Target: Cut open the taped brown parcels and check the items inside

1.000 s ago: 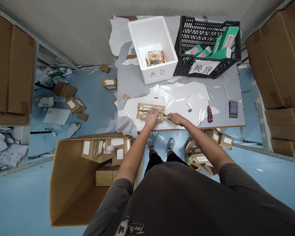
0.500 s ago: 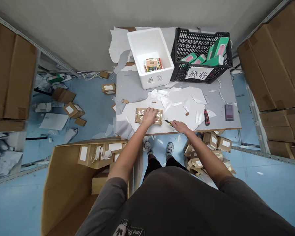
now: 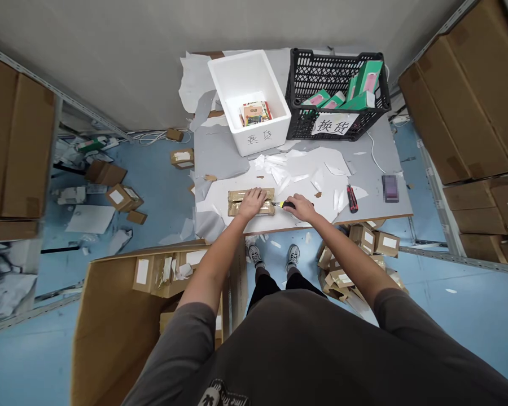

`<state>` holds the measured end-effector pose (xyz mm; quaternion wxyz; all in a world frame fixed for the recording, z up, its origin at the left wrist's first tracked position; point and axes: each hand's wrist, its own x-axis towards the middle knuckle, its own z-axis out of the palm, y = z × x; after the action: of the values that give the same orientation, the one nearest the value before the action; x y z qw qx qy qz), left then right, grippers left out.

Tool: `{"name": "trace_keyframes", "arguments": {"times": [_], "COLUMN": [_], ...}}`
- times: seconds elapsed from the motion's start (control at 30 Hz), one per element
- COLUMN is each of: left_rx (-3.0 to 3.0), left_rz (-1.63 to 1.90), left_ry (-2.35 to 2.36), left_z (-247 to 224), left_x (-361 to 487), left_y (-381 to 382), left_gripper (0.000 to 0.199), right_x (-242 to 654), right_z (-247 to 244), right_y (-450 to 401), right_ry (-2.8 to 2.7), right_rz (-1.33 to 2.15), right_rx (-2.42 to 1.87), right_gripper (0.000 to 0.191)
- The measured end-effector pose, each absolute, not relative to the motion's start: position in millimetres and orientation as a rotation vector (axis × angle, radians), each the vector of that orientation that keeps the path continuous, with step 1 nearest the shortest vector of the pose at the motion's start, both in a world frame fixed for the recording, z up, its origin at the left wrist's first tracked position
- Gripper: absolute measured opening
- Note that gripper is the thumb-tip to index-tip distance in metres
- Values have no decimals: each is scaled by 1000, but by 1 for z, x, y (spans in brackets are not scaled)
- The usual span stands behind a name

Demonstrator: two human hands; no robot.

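Observation:
A small taped cardboard box [image 3: 233, 208] lies flat near the table's front edge. On top of it rests my left hand [image 3: 253, 203], its fingers spread over the tape. My right hand [image 3: 300, 207] is closed round a yellow and black utility knife [image 3: 286, 204]. The knife points left, and its tip meets the right end of the box. Further right on the table lies a red and black cutter [image 3: 352, 199].
Behind are a white foam box [image 3: 265, 138] with small packets and a black crate [image 3: 294, 121] with green boxes. Paper scraps [image 3: 279, 169] litter the table [image 3: 376, 206]. A large open carton [image 3: 105, 316] stands at the lower left, near my left arm.
The knife in my right hand has moved left, from beside the box to its right end. My left hand stays on the box. The view has shifted slightly.

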<state>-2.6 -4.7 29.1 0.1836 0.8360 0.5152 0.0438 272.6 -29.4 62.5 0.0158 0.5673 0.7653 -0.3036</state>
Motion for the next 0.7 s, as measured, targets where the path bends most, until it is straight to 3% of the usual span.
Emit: {"name": "trace_keyframes", "arguments": {"times": [0.37, 0.7], "left_rx": [2324, 2312], "left_rz": [215, 405], "left_ry": [1515, 1582], "left_z": [6, -5], "left_x": [0, 1], "left_y": [-15, -19], "left_gripper": [43, 39], "right_x": [263, 253], "right_z": [55, 29], "right_y": [-20, -39], "right_ry": [2518, 2529], "right_rz": [-678, -500], "right_rx": [1649, 1830], "right_gripper": [37, 38]}}
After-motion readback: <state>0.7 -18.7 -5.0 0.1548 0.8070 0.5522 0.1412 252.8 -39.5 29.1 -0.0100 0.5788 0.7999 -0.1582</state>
